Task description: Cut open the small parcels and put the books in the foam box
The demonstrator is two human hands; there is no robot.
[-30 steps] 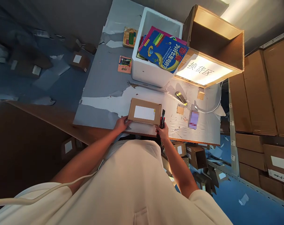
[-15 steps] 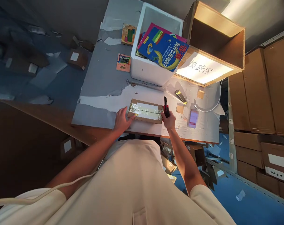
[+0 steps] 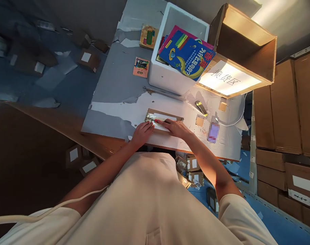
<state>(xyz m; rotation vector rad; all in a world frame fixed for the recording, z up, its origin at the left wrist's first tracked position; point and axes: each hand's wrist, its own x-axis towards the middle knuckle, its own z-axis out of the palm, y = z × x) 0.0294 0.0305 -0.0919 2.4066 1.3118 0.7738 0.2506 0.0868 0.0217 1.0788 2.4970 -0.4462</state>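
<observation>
A small brown cardboard box [image 3: 167, 116], with a white label and shiny tape on top, lies near the table's front edge. My left hand [image 3: 144, 132] holds the box at its left end, fingers over the top. Closed on a red and black utility knife [image 3: 156, 120], my right hand [image 3: 179, 128] reaches across the label. The knife's red end shows close to my left fingertips. Most of the knife is covered by my right hand, and its blade cannot be made out.
Behind stands a white foam box [image 3: 163, 77] with several books [image 3: 187, 54], beside an open carton [image 3: 234, 90]. Two small booklets lie left of the foam box. A yellow and black cutter [image 3: 201, 108], cardboard scraps and a blurred purple item [image 3: 213, 132] lie right. Cartons [image 3: 282, 105] are stacked at right.
My right hand has moved left with the utility knife, from the box's right end to near my left hand. The knife has tipped from upright to low over the label.
</observation>
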